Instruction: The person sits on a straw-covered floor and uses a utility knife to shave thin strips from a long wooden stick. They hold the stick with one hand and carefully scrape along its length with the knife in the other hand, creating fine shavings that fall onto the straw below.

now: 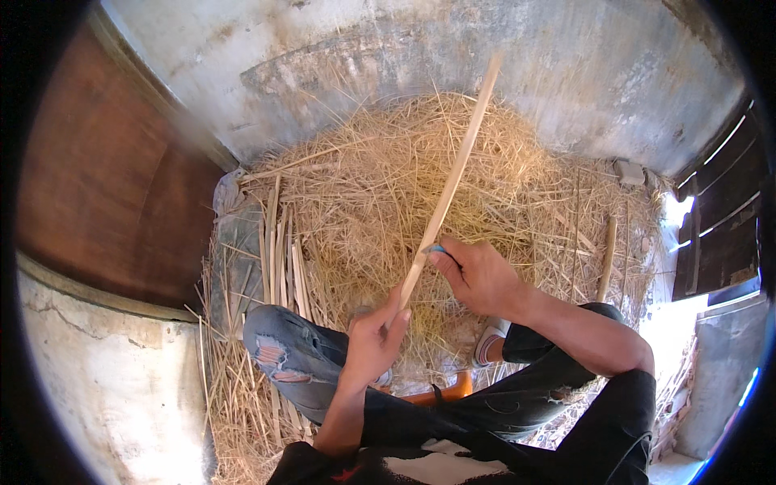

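shed-like wkshp w/ shavings heap (pixel 380 174), stained wall (pixel 582 89)

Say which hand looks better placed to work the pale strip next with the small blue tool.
Probably the right hand: it holds the small blue tool at or very near the pale strip, while the left hand holds the strip's lower end.

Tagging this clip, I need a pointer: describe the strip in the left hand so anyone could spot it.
Find the straw heap against the grey wall. In front of it, the left hand holds a long, pale strip, slanting up rightward. Unlike the strips lying at left, it is held up.
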A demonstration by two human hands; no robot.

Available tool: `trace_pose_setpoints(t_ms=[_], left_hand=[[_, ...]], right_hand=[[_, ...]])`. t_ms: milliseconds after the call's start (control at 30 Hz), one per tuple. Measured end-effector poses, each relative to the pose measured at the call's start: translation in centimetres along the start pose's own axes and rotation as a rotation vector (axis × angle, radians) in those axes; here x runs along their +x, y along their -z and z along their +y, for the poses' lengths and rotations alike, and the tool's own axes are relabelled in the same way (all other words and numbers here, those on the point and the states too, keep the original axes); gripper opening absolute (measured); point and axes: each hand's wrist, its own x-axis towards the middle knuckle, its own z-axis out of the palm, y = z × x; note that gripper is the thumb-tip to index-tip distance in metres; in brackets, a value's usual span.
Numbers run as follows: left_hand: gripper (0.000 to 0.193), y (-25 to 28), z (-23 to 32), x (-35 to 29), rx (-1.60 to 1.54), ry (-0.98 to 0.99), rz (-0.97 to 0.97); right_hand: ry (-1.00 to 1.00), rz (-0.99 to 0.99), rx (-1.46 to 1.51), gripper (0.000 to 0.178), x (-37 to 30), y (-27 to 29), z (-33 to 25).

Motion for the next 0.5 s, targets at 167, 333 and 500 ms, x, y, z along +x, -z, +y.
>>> trace_pose_setpoints(t_ms=[167,333,500], left_hand=[[0.045,0.6,0.4,-0.5,-0.011,0.039,-0.034],[0.045,0.9,-0.7,-0.5,-0.061,0.028,-0.008],[0.044,0.3,-0.8,-0.2,-0.116,0.043,-0.001]], right_hand=[[-0.198,-0.04,-0.069,0.023,1.5,2.6,-1.6],[-0.039,-0.026,-0.018,0.023,0.8,1.1,-1.5],[-0.053,-0.146,-0.035,0.024,-0.1,-0.2,-1.5]])
